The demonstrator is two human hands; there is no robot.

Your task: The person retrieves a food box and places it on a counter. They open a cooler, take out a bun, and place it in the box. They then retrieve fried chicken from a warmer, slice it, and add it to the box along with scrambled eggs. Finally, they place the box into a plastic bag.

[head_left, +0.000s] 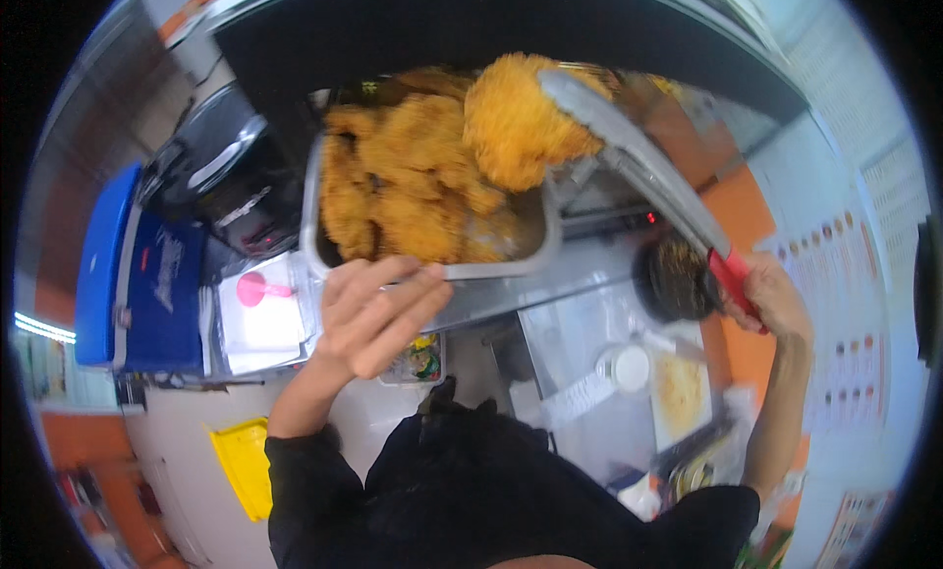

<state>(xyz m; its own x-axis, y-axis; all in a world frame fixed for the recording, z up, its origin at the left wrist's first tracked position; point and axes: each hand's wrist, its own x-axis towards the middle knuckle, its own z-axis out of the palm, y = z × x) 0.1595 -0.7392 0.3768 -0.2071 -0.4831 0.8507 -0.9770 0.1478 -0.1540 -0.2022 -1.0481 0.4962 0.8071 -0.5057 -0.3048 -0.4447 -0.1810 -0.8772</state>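
- Cutlet [524, 122], golden and crumbed, hung in the tongs [660, 176] over the far right part of the metal tray [501, 269]; how high it was, I couldn't judge from my one view. It looked roughly round, with no clear long axis.
- The tongs' long axis ran from the red handles up and leftward, so from the right hand [771, 296] the cutlet lay forward and to the left. That hand was closed around the handles, and the visible metal arm lay across the cutlet's right side; the other arm was mostly hidden.
- The left hand [378, 313] looked nearer to the cutlet, which lay forward and right of it, yet only the tongs met the food. I saw its fingers stretched out, slightly apart, the tips at the tray's near rim; whether they pressed down, I couldn't tell.
- Fried pieces [417, 166] lay heaped in the tray, mostly toward its left.
- Below and right of the tray I had a pale counter [565, 333], with a white tub [629, 369] and a dark round pot [676, 279].
- Farther out, a blue box [142, 284] stood left, a yellow object [244, 466] lay lower left, and posters [835, 274] covered the right wall.
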